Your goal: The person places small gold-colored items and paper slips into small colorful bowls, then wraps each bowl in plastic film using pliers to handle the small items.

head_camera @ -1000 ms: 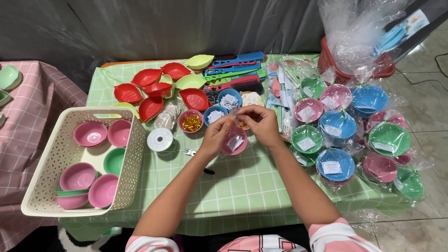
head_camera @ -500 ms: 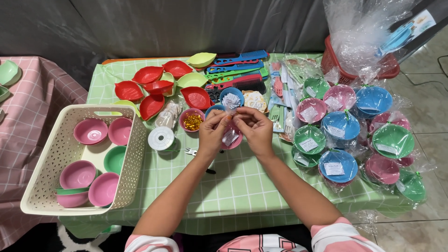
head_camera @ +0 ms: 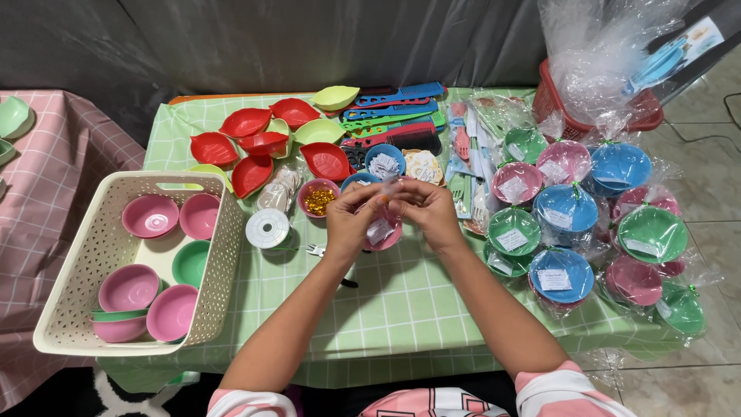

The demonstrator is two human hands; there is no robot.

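My left hand [head_camera: 349,220] and my right hand [head_camera: 429,212] meet fingertip to fingertip over the middle of the table. They pinch a small, partly clear thing [head_camera: 384,191] that is too small to identify. Just below them is a pink bowl [head_camera: 386,234] with a white paper slip inside. The lower fingers of my left hand curl against its left rim. A small bowl of gold beads [head_camera: 318,201] and a white tape roll [head_camera: 268,228] lie to the left of my hands.
A cream basket [head_camera: 224,255] at the left holds pink and green bowls. Red and green leaf-shaped dishes [head_camera: 262,144] and combs [head_camera: 397,116] lie at the back. Wrapped bowls [head_camera: 567,208] crowd the right, near a red basket [head_camera: 552,96] of plastic bags.
My hands have drawn closer together and their fingertips now touch above the pink bowl. The bowl has shifted slightly with them.
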